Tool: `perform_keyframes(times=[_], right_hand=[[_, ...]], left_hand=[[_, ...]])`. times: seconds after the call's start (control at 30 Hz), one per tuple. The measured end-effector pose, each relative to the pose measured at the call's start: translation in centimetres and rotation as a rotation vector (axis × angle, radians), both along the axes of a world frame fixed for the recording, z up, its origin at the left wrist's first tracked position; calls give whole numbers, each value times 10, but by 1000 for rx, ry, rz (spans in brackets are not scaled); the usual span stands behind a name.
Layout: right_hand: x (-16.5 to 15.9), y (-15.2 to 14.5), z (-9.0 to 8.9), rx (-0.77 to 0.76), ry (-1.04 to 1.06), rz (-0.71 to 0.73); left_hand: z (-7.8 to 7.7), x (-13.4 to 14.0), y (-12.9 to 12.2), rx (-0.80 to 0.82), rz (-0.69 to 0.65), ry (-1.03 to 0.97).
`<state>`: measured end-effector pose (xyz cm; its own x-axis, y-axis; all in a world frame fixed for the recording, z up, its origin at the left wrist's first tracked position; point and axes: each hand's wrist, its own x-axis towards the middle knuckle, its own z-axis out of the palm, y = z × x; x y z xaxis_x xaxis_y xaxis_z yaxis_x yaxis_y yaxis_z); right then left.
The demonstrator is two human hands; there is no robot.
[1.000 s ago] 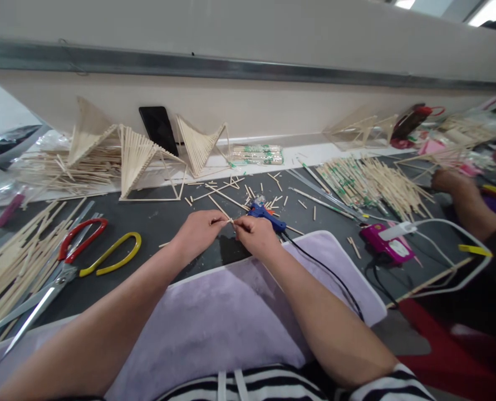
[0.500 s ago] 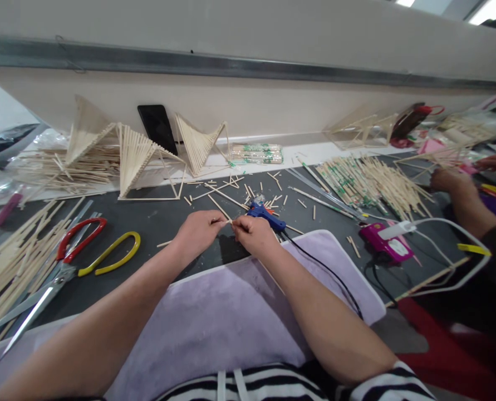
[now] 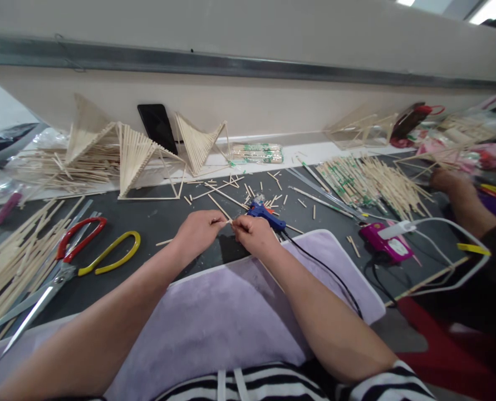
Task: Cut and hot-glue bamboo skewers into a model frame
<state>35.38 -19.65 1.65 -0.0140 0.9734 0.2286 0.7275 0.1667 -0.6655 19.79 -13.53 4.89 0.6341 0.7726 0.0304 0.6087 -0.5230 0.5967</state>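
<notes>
My left hand [image 3: 201, 229] and my right hand [image 3: 255, 234] meet over the middle of the dark table, fingertips almost touching. Each is closed in a pinch on thin wooden sticks that come together between the fingertips. One pale wooden stick [image 3: 219, 208] runs from that joint up and to the left. Another stick [image 3: 273, 275] shows beneath my right wrist and slants toward me. Just beyond my right hand lies a blue glue gun [image 3: 268, 215] with a black cord. Short cut stick pieces [image 3: 278, 199] are scattered around its nozzle. My fingers hide most of the joint.
Scissors with red and yellow handles [image 3: 66, 271] lie open on the left beside long sticks [image 3: 18, 262]. Stick models [image 3: 133, 161] and a phone [image 3: 157, 128] stand at the back. A magenta power adapter [image 3: 386, 243] and a co-worker's hand [image 3: 450, 181] are on the right.
My hands keep the same pinch, with hardly any movement. At the far right, the co-worker's hands and the pink material near them have shifted slightly.
</notes>
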Motion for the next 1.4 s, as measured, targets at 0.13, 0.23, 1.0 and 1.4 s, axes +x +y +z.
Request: perform_keyframes(times=[0.13, 0.23, 1.0, 1.4], right_hand=[[0, 0, -1, -2, -6, -5], [0, 0, 0, -10, -9, -6], [-1, 0, 1, -16, -15, -7], [0, 0, -2, 10, -12, 10]], left_hand=[[0, 0, -1, 2, 1, 10], [-1, 0, 0, -1, 5, 10], [-3, 0, 0, 14, 2, 14], [-4, 0, 1, 22, -6, 21]])
